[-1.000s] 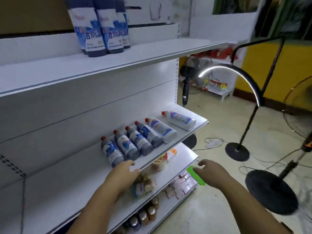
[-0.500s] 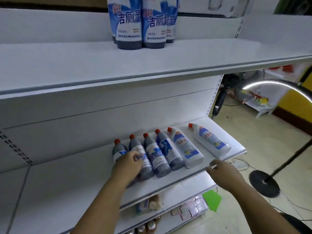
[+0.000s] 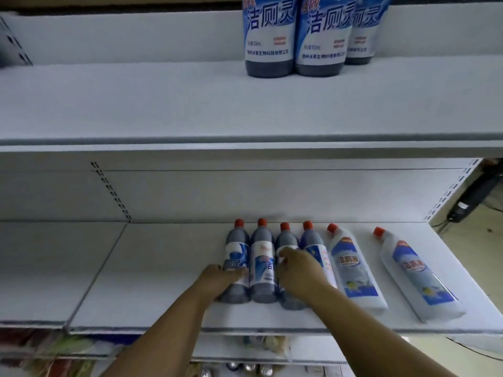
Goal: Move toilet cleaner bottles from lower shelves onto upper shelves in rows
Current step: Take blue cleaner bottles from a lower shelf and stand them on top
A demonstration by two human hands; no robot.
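Several dark toilet cleaner bottles with red caps lie side by side on the lower shelf (image 3: 163,308). My left hand (image 3: 221,276) grips the leftmost dark bottle (image 3: 236,248). My right hand (image 3: 296,270) curls over the third dark bottle (image 3: 285,240), partly covering the fourth (image 3: 313,243). The second dark bottle (image 3: 261,257) lies between my hands. Two white bottles (image 3: 351,265) (image 3: 413,278) lie further right. On the upper shelf (image 3: 136,104) three dark bottles (image 3: 269,36) stand upright, their tops cut off by the frame.
Lower shelves below hold packets and small jars (image 3: 245,367), mostly hidden. A black stand and cables (image 3: 473,197) show past the shelf's right end. The upper shelf's left part and the lower shelf's left panel (image 3: 40,268) are bare.
The view swung up and closer to the shelves. My left hand settled on the leftmost bottle. My right hand moved from beside the shelf edge onto the third bottle.
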